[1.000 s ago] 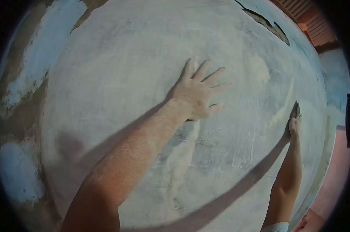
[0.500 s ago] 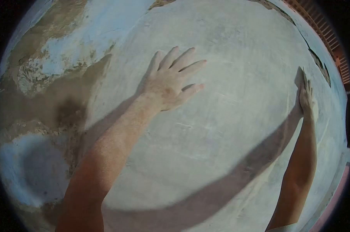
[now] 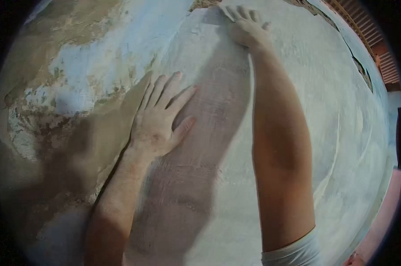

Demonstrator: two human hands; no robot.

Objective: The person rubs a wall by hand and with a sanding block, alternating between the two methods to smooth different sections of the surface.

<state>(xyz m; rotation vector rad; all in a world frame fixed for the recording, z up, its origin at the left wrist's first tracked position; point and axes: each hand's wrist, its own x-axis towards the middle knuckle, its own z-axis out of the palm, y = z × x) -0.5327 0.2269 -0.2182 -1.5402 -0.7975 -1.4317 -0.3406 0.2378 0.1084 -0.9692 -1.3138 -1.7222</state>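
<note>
A large pale grey sheet or coating [image 3: 236, 177] covers the middle and right of the wall. My left hand [image 3: 159, 116] lies against its left side, close to the bare brown patch [image 3: 107, 137], fingers spread and nothing held. Higher up, my right hand [image 3: 246, 27] rests near the sheet's top edge, beside a rough brown gap [image 3: 204, 4]. Its fingers are apart and hold nothing. Both hands look coated in pale dust. The shadow of my right arm falls across the sheet between my arms.
Old blue paint [image 3: 83, 57] flakes over brown wall at the upper left. Dark broken gaps [image 3: 363, 74] run along the sheet's upper right edge. A slatted reddish structure [image 3: 364, 22] stands at the top right, and a pink surface [image 3: 380, 217] lies at the lower right.
My right hand has moved from the sheet's far right side up and left to its top edge. My left hand has shifted left and slightly down, still spread.
</note>
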